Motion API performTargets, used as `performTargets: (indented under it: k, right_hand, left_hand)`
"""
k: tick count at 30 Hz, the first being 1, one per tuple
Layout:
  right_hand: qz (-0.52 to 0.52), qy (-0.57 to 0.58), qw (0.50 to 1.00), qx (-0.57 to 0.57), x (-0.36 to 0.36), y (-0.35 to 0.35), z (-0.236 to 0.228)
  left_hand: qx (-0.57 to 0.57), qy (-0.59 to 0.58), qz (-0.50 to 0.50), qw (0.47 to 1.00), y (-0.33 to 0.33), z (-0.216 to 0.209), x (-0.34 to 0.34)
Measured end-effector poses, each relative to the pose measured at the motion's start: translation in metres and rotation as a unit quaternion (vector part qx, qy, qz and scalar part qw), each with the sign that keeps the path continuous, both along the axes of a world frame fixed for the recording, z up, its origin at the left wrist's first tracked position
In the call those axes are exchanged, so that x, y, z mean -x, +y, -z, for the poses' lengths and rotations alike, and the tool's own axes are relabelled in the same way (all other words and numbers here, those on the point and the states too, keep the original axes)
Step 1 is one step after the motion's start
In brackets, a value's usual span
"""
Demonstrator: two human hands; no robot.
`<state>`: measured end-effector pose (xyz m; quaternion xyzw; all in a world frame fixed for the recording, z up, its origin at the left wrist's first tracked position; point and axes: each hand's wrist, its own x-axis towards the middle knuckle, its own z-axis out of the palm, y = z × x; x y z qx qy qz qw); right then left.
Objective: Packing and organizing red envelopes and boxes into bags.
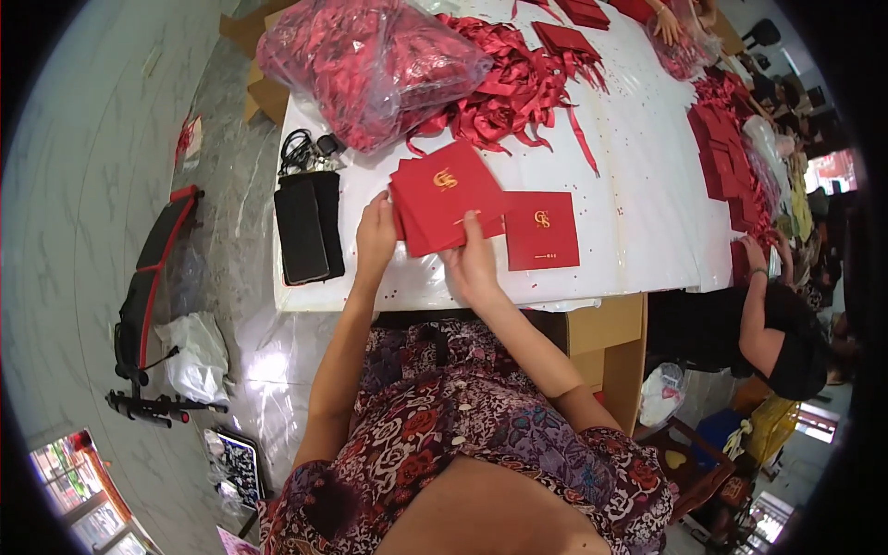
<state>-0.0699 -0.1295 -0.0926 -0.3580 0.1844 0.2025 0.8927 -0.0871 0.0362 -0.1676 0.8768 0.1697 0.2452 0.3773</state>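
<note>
Over the near part of the white-covered table [638,250], a fanned stack of flat red squares [449,190] with a gold emblem is held between my hands. Whether they are cards or flat paper bags I cannot tell. My left hand [376,236] grips the stack's left edge. At the lower right edge, my right hand [474,262] pinches it with the thumb on top and the other fingers underneath. One more red square [542,231] lies flat just right of the stack, its emblem facing up.
Beyond the stack are a clear plastic bag of red ribbons [361,69] and loose red ribbons [518,88]. A black phone [301,236] and a black cable [298,150] lie at left. Co-workers' hands [668,26] and a co-worker's arm [757,305] are at right, near red stacks [717,153].
</note>
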Motion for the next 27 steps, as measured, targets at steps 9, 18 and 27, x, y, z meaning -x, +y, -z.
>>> performTargets:
  k: [9, 18, 27]
  right_hand:
    - [-0.366, -0.042, 0.916, 0.159, 0.013, -0.062, -0.028]
    - [-0.15, -0.135, 0.924, 0.323, -0.023, -0.052, 0.035]
    - [-0.138, -0.241, 0.882, 0.381, -0.068, -0.012, 0.055]
  left_hand:
    - [0.123, 0.058, 0.013, 0.991, -0.01, -0.018, 0.008]
    - [0.108, 0.071, 0.068, 0.989, -0.005, -0.009, 0.011]
    - [0.087, 0.036, 0.05, 0.994, 0.007, -0.013, -0.017]
